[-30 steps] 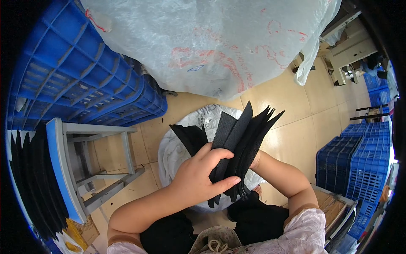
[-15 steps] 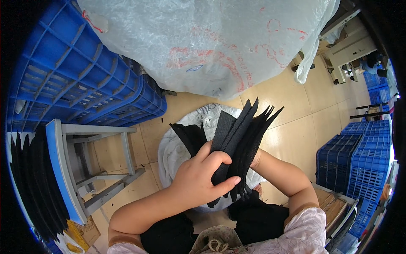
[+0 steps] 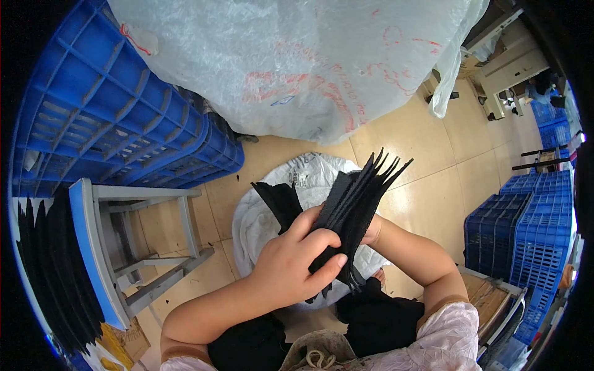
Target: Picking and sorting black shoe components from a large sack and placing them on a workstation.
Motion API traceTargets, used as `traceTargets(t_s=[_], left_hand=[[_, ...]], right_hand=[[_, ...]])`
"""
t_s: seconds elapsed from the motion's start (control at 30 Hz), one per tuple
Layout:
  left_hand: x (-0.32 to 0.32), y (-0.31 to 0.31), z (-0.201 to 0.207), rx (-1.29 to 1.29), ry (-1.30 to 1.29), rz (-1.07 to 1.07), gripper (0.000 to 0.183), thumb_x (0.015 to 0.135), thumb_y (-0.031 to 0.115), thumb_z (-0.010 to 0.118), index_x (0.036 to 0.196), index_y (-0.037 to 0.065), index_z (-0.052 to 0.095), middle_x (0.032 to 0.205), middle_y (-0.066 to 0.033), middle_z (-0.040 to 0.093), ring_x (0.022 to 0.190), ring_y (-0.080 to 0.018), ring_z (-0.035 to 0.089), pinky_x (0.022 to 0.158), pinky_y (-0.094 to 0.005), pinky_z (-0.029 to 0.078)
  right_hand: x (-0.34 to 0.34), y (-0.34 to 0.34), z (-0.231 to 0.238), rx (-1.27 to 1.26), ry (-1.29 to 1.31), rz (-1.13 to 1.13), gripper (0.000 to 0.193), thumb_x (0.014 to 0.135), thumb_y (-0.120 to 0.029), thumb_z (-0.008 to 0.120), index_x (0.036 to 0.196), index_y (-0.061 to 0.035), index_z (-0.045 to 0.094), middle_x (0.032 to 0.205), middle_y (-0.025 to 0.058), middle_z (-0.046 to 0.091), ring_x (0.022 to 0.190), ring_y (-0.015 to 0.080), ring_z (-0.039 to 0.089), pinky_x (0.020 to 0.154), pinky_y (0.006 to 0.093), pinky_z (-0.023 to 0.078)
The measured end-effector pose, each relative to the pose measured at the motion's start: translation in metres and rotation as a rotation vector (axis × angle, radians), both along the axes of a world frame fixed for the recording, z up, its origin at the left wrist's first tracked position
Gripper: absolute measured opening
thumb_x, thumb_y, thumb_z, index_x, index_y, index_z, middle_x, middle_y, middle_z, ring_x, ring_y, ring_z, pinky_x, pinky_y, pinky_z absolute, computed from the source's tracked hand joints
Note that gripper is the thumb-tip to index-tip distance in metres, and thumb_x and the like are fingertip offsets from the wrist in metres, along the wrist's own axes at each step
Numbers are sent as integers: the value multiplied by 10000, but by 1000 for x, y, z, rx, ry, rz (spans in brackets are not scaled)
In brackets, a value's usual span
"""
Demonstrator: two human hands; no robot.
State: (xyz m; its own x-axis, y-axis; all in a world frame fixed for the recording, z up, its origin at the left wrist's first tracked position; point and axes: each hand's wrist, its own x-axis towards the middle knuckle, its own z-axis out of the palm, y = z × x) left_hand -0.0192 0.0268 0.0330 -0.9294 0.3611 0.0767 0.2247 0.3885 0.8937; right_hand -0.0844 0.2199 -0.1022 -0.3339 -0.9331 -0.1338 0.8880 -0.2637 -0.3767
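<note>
A fanned bundle of black fabric pieces (image 3: 354, 210) stands upright between my hands, its jagged top ends spread toward the upper right. My left hand (image 3: 302, 255) is closed on the bundle's near left side, with thumb and forefinger curled against it. My right hand (image 3: 373, 231) supports the bundle from the right; its fingers are mostly hidden behind the fabric. Just beyond my left hand, another black fabric piece (image 3: 279, 201) sticks out to the upper left; whether that hand holds it I cannot tell. Underneath lies a crumpled white sack (image 3: 250, 216).
A large translucent plastic bag (image 3: 297, 62) with red marks bulges at the far side. Blue crates (image 3: 93, 93) stand at left, beside a grey-framed stool (image 3: 99, 247) and stacked black fabric (image 3: 52, 266). More blue crates (image 3: 538, 229) and a cardboard box (image 3: 479, 303) are at right.
The front pieces of the bundle have shifted and gathered closer to the rest, and the bundle's fan looks narrower. Both hands stay in nearly the same place.
</note>
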Motion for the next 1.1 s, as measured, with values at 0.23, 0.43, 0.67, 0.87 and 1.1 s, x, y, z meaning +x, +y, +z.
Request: traceTargets(t_s=[0.23, 0.43, 0.67, 0.87, 1.1], left_hand=[[0, 1, 2, 24, -46, 11, 268, 741, 180, 707, 939, 66, 566, 1130, -202, 480, 966, -361, 554, 815, -379, 449], [-1, 0, 5, 25, -64, 14, 276, 726, 168, 712, 931, 65, 559, 1126, -198, 483, 961, -360, 556, 812, -376, 449], [0, -1, -2, -28, 7, 66, 221, 724, 154, 639, 899, 94, 519, 1041, -151, 516, 721, -339, 595, 607, -387, 485], [0, -3, -5, -12, -43, 82, 274, 752, 184, 639, 973, 87, 512, 1013, -141, 521, 763, -325, 593, 633, -382, 483], [-5, -8, -16, -98, 75, 176, 772, 756, 317, 697, 1315, -14, 281, 1160, -229, 492, 1020, -367, 549, 843, -394, 458]], right_hand=[[2, -4, 15, 92, 18, -15, 403, 785, -122, 619, 1157, 16, 554, 1158, 130, 573, 1063, 217, 552, 919, 345, 435], [1, -4, 24, 56, 21, -55, 393, 782, -89, 611, 1156, 20, 554, 1166, 131, 570, 1077, 216, 547, 930, 349, 428], [1, -2, 20, 57, 18, -71, 533, 677, 38, 624, 1200, 36, 521, 1262, 153, 515, 1165, 249, 495, 1013, 368, 348], [4, -1, 21, 64, 19, -103, 592, 657, 66, 597, 1237, 31, 483, 1237, 153, 534, 1153, 248, 502, 1014, 375, 346], [2, -17, 54, 344, 205, -192, 514, 701, 39, 624, 1201, 11, 507, 1122, 97, 595, 1037, 202, 567, 916, 322, 435]])
